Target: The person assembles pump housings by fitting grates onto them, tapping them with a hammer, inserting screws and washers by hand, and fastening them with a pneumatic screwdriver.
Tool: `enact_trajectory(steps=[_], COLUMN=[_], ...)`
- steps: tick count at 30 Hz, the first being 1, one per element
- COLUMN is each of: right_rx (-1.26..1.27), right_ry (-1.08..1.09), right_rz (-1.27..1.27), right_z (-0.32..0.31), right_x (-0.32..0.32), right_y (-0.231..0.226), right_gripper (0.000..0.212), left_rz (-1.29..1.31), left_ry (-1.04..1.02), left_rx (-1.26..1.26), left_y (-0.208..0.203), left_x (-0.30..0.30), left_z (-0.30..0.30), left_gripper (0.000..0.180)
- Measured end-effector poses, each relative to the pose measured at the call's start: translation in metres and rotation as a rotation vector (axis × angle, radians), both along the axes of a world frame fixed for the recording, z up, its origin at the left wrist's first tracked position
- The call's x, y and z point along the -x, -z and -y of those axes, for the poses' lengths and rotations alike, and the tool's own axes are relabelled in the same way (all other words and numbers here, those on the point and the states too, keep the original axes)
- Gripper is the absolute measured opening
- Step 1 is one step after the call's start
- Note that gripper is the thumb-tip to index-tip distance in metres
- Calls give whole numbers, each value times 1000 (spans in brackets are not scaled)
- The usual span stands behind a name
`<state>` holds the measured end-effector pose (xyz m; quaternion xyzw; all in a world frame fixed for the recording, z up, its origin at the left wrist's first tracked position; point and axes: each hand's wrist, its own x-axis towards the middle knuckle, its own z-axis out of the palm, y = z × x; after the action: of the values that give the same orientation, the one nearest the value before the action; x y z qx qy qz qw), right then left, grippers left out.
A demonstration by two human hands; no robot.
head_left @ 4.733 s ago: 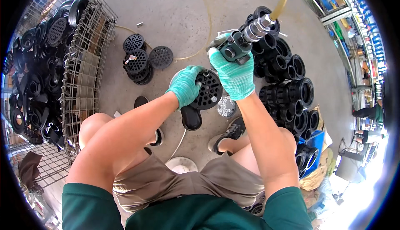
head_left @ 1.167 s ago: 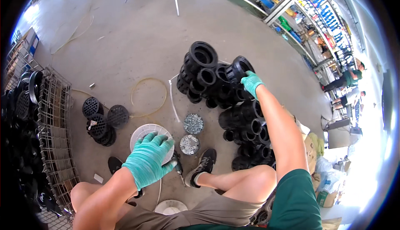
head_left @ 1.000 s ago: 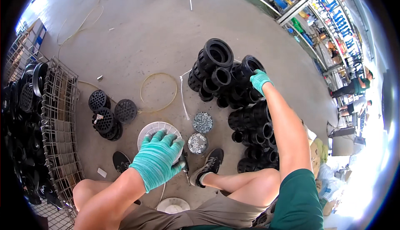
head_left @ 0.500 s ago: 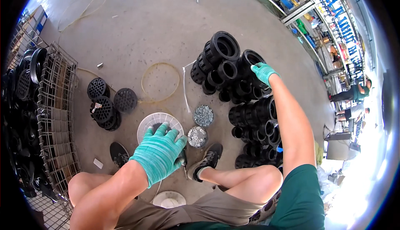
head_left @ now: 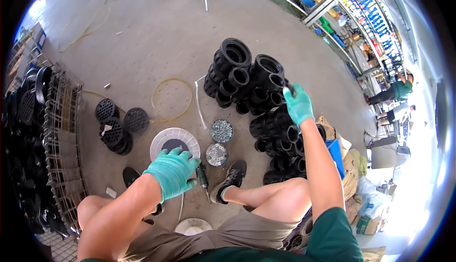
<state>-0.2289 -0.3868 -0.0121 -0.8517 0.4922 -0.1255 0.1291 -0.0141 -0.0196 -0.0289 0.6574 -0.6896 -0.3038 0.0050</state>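
My left hand, in a green glove, is open with fingers spread over the near edge of a white round tub with a grey centre. Beside its fingertips a green-and-black power screwdriver stands by my shoe. My right hand, gloved alike, is raised at the right of stacked black plastic fittings. Its fingers are bent around something dark that I cannot make out. Small metal screws fill one round container; pale washer-like parts lie in another.
Round black grates are piled left, near a wire cage of black parts. A yellowish hose loop and a white strip lie on the floor. More black fittings, sacks and shelving are right; two people stand beyond.
The view has shifted, moving the scene left. My right hand has drawn back from the large fitting's rim, nearer to me, its fingers now curled. My left hand stays over the tub.
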Motion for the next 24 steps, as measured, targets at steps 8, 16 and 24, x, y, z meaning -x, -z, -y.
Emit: enact_trajectory(steps=[8, 16, 24], right_rx=[-655, -696, -626], right_ry=[-447, -813, -840], right_rz=[-61, -325, -157], right_z=[-131, -174, -152], right_x=[26, -19, -23], right_y=[-23, 7, 19], right_gripper=[38, 47, 44], left_rz=[85, -35, 105], left_ry=[-36, -199, -537], left_rx=[-71, -212, 251], left_y=[19, 8, -96], left_x=[13, -14, -64], left_z=[-13, -54, -62], left_gripper=[46, 51, 44])
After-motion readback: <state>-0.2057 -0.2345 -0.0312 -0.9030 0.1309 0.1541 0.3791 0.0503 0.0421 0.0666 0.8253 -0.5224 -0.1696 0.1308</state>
